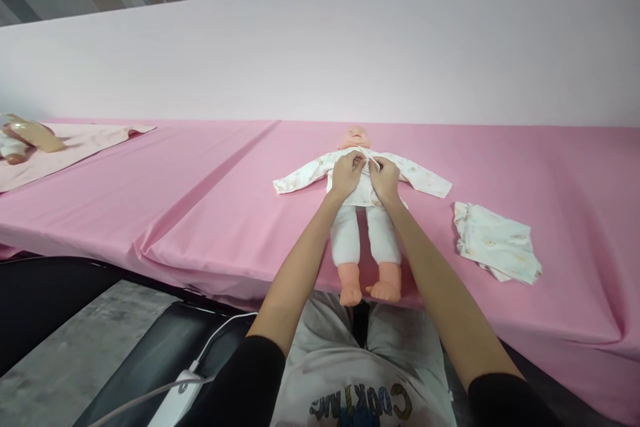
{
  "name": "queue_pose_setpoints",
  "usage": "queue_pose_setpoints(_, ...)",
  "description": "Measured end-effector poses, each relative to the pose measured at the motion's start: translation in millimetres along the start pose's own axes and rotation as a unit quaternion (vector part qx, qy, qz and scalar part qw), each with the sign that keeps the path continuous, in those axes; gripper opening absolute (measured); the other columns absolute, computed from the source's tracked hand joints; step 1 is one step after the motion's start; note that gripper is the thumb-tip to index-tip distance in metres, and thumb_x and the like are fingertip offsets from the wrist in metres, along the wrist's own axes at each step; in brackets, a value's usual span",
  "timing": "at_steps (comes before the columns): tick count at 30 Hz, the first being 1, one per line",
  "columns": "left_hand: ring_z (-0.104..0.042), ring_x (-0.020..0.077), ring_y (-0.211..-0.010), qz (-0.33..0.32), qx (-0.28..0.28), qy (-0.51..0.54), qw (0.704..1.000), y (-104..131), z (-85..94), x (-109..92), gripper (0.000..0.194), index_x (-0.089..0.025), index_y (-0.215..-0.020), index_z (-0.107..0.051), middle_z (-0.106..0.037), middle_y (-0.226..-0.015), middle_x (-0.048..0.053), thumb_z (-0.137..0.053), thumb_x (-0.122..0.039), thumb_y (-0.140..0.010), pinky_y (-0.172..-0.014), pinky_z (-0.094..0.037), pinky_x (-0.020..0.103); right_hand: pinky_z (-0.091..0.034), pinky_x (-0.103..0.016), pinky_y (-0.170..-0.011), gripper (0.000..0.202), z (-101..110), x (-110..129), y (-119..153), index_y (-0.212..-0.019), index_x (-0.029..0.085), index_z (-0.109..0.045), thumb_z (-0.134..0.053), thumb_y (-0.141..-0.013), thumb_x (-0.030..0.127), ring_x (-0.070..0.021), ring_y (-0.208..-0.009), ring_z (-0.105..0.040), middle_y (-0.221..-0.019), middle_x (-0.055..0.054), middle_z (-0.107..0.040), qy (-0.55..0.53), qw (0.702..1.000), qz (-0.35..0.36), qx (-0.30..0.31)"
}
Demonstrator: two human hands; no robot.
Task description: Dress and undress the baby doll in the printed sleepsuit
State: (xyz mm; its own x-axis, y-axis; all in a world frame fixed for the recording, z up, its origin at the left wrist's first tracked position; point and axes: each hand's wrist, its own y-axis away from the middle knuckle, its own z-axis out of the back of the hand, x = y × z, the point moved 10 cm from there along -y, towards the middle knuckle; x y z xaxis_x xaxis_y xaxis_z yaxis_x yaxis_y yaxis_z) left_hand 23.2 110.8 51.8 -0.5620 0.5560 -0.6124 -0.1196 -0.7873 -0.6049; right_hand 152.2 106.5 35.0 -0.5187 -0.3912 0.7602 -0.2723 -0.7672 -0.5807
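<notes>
A baby doll (357, 136) lies on its back on the pink cloth, head toward the wall and feet toward me. It wears a white long-sleeved baby shirt (425, 175) with small prints, sleeves spread out sideways, and its legs are white down to the bare feet. Over the doll's chest, my left hand (348, 173) is closed with its fingertips at the shirt front near the neck. My right hand (385, 180) is closed beside it, pinching the shirt's front edge or a tie there. The fingertips partly hide what is between them.
Folded white printed baby clothing (496, 241) lies on the pink cloth (215, 180) to the right. At far left, a pale mat (100, 141) bears another doll (37, 135), cut by the frame. Behind stands a white wall (320, 60). A white power strip (183, 395) rests on a black chair.
</notes>
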Motion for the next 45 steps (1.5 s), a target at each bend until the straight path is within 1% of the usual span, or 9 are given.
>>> queue_pose_setpoints(6, -0.063, 0.0129, -0.082, 0.017, -0.006, 0.045, 0.999, -0.1, 1.4, 3.0, 0.011, -0.017, -0.087, -0.063, -0.07, -0.087, 0.002, -0.053, -0.016, -0.083, -0.08, -0.047, 0.025, -0.042, -0.031, -0.071, 0.017, 5.4, 6.4, 3.5, -0.082, 0.015, -0.065, -0.051, -0.079, 0.025, -0.0195, -0.069, -0.056, -0.077, -0.005, -0.066, -0.016, 0.999, 0.021, -0.027)
queue_pose_setpoints(17, -0.066, 0.0131, -0.082, 0.04, -0.027, 0.073, 0.996, 0.3, 4.5, 10.4, 0.01, -0.018, -0.087, -0.065, -0.072, -0.087, 0.002, -0.057, -0.018, -0.081, -0.079, -0.048, 0.024, -0.041, -0.031, -0.074, 0.014, -2.3, 7.1, 3.4, -0.08, 0.017, -0.062, -0.05, -0.079, 0.026, -0.0192, -0.072, -0.056, -0.079, -0.004, -0.065, -0.022, 0.999, 0.049, -0.002)
queue_pose_setpoints(23, -0.066, 0.0132, -0.078, 0.05, -0.044, 0.083, 0.994, 0.7, 7.9, 14.0, 0.014, -0.018, -0.091, -0.064, -0.072, -0.083, 0.001, -0.055, -0.016, -0.08, -0.077, -0.047, 0.024, -0.034, -0.027, -0.062, 0.034, 3.5, 14.2, 5.3, -0.065, 0.018, -0.055, -0.039, -0.089, 0.036, -0.0146, -0.06, -0.046, -0.058, 0.001, -0.049, -0.049, 0.998, 0.043, -0.005)
queue_pose_setpoints(26, -0.065, 0.0129, -0.075, 0.065, -0.05, 0.077, 0.994, 2.8, 10.5, 13.9, 0.021, -0.019, -0.099, -0.062, -0.072, -0.08, 0.0, -0.052, -0.016, -0.081, -0.073, -0.045, 0.024, -0.033, -0.026, -0.061, 0.027, 2.1, 14.7, 4.8, -0.069, 0.018, -0.058, -0.044, -0.086, 0.033, -0.0131, -0.056, -0.043, -0.054, 0.004, -0.044, -0.039, 0.998, 0.042, 0.003)
queue_pose_setpoints(29, -0.064, 0.0129, -0.071, 0.079, -0.055, 0.072, 0.993, 4.8, 12.0, 14.9, 0.026, -0.021, -0.109, -0.058, -0.071, -0.079, 0.0, -0.051, -0.024, -0.084, -0.07, -0.045, 0.024, -0.032, -0.026, -0.059, 0.015, -2.8, 12.3, 4.9, -0.074, 0.019, -0.06, -0.052, -0.08, 0.031, -0.0119, -0.05, -0.038, -0.05, 0.007, -0.037, -0.016, 0.999, 0.032, 0.019)
queue_pose_setpoints(31, -0.064, 0.013, -0.073, 0.076, -0.05, 0.076, 0.993, 5.2, 11.0, 14.2, 0.029, -0.022, -0.112, -0.057, -0.071, -0.079, -0.001, -0.053, -0.026, -0.084, -0.073, -0.045, 0.024, -0.033, -0.026, -0.058, 0.013, -4.7, 12.1, 5.5, -0.076, 0.019, -0.06, -0.054, -0.078, 0.031, -0.012, -0.05, -0.04, -0.05, 0.007, -0.039, -0.003, 0.999, 0.032, 0.022)
queue_pose_setpoints(34, -0.065, 0.0135, -0.078, 0.068, -0.041, 0.071, 0.994, 5.1, 9.3, 13.2, 0.032, -0.023, -0.113, -0.057, -0.072, -0.081, -0.001, -0.055, -0.021, -0.081, -0.078, -0.046, 0.025, -0.035, -0.027, -0.06, 0.011, -6.5, 11.7, 5.6, -0.076, 0.02, -0.06, -0.054, -0.076, 0.029, -0.0136, -0.055, -0.046, -0.056, 0.004, -0.047, 0.01, 0.999, 0.036, 0.022)
queue_pose_setpoints(40, -0.066, 0.0131, -0.078, 0.075, -0.036, 0.051, 0.995, 4.6, 8.0, 14.6, 0.036, -0.024, -0.116, -0.056, -0.072, -0.084, -0.001, -0.053, -0.018, -0.081, -0.077, -0.047, 0.025, -0.04, -0.029, -0.067, 0.007, -10.3, 4.5, 2.0, -0.075, 0.019, -0.056, -0.051, -0.075, 0.024, -0.0155, -0.066, -0.05, -0.07, 0.0, -0.055, -0.006, 0.999, 0.047, 0.018)
queue_pose_setpoints(45, -0.066, 0.0139, -0.082, 0.069, -0.039, 0.05, 0.996, 5.4, 8.5, 10.9, 0.037, -0.022, -0.118, -0.054, -0.073, -0.087, 0.001, -0.054, -0.019, -0.082, -0.082, -0.048, 0.027, -0.041, -0.031, -0.074, 0.006, -16.3, -12.4, -1.0, -0.08, 0.017, -0.054, -0.051, -0.078, 0.023, -0.016, -0.072, -0.053, -0.078, -0.002, -0.059, -0.05, 0.998, -0.021, 0.033)
